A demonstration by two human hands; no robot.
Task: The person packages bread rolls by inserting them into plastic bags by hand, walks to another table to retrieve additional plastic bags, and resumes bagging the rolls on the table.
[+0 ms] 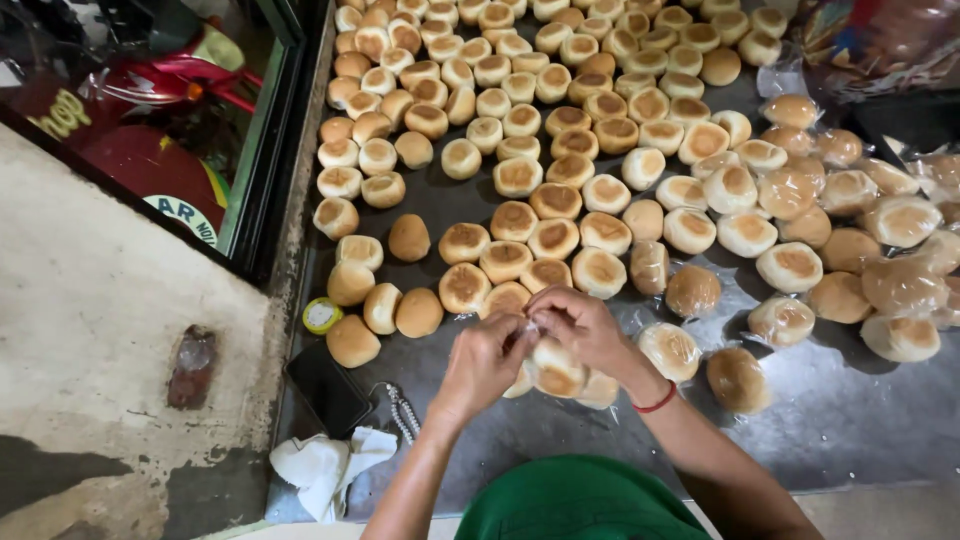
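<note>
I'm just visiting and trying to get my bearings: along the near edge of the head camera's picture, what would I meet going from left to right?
Brown stain on the concrete ledge → white crumpled cloth → dark phone → beaded chain → left hand → right hand with a red wristband → bagged bun.

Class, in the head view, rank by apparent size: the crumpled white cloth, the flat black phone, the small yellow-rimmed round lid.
1. Crumpled white cloth, largest, though nearest the camera.
2. Flat black phone, only slightly smaller.
3. Small yellow-rimmed round lid, clearly smallest.

Left hand [483, 362]: fingers curled, fingertips pinched together against the right's.
Right hand [580, 325]: fingers bent, pinching; red band on wrist.
</note>
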